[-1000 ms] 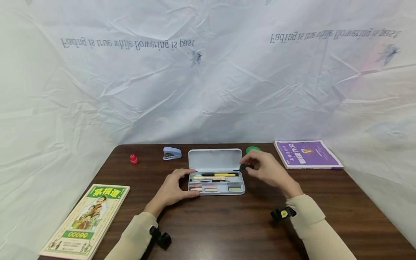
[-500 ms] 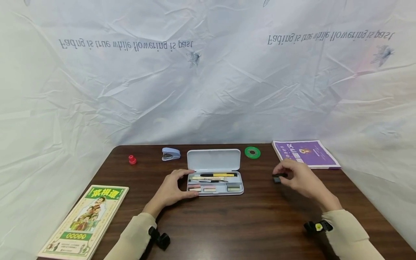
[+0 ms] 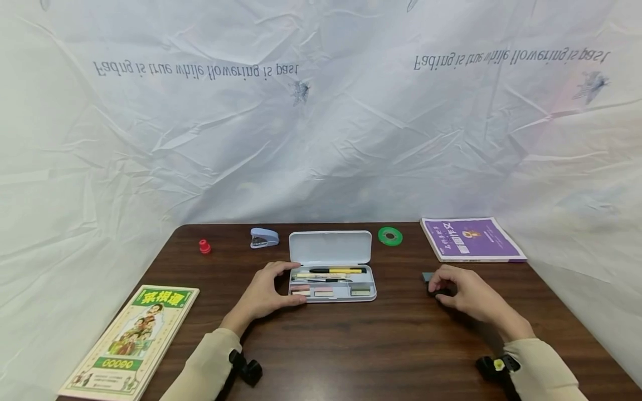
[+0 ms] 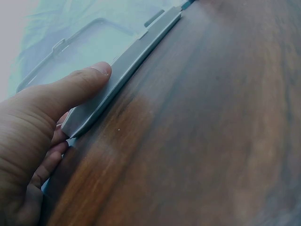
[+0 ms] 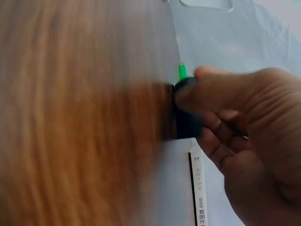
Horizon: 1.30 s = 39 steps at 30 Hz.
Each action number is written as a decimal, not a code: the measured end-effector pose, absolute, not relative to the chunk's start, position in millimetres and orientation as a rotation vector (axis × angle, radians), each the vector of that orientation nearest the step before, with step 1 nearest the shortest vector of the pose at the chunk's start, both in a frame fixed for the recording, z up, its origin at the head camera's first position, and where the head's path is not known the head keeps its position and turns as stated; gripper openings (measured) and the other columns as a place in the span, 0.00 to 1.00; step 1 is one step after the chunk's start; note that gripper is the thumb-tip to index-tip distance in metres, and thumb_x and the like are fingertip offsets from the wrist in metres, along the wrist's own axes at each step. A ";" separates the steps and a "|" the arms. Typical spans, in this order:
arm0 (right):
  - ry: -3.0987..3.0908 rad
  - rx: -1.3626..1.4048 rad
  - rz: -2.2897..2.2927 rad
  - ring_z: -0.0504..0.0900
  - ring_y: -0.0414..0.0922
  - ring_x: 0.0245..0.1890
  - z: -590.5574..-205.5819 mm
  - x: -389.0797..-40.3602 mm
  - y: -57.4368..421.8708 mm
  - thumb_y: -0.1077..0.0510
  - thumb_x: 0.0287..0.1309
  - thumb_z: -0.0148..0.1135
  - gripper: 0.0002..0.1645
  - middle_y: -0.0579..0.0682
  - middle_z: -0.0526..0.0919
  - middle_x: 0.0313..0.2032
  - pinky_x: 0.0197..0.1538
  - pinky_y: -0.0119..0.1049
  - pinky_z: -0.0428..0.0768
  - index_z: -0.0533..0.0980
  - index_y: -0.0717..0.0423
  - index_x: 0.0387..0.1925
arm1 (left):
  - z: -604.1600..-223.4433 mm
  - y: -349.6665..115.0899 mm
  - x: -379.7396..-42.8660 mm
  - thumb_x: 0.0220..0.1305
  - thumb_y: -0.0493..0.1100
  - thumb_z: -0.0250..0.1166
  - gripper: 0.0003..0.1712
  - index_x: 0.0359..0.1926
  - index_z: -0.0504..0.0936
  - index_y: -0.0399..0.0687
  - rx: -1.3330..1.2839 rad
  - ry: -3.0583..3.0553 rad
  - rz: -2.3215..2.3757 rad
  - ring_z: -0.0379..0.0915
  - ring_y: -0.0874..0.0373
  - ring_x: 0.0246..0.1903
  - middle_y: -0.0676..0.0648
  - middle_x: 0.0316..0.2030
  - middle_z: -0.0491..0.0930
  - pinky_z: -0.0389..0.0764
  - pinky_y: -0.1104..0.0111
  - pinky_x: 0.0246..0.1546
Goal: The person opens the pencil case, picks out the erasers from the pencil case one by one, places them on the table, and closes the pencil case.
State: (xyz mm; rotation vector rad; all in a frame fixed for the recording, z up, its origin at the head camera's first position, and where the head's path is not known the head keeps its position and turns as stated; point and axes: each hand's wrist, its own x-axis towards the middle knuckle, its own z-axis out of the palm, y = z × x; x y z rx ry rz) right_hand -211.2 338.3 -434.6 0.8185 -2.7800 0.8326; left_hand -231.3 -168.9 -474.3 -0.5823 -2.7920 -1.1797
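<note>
An open white pencil case [image 3: 333, 299] lies mid-table with its lid raised. Inside are a yellow and black pen [image 3: 346, 270], other slim pens and several small erasers [image 3: 323, 292]. My left hand [image 3: 263, 289] holds the case's left end, thumb [image 4: 89, 82] on the front rim and fingers around the back corner. Well to the right, my right hand [image 3: 463, 289] pinches a small black block-like object [image 5: 188, 117] between thumb and fingers, low over the table; I cannot tell its kind. A small blue-grey piece [image 3: 427, 275] shows just beyond those fingertips.
Along the back stand a red bell-shaped piece [image 3: 204, 247], a pale blue stapler [image 3: 264, 238] and a green tape roll [image 3: 390, 236]. A purple book [image 3: 476, 239] lies back right, a green and cream book [image 3: 132, 340] front left. White sheeting [image 3: 321, 139] hangs behind the table.
My right hand has carried the black object from beside the case out to the right, then slightly nearer me. The tape roll and blue-grey piece have come into view. My left hand stays put.
</note>
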 end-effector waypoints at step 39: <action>-2.573 0.994 1.442 0.88 0.46 0.47 -404.2 -253.3 215.4 0.67 0.69 0.77 0.20 0.62 0.90 0.51 0.52 0.34 0.87 0.86 0.65 0.60 | -475.6 -169.4 -232.4 0.56 0.67 0.86 0.47 0.74 0.83 0.62 -0.587 -2.787 -1.181 0.76 0.47 0.67 0.50 0.71 0.80 0.74 0.39 0.70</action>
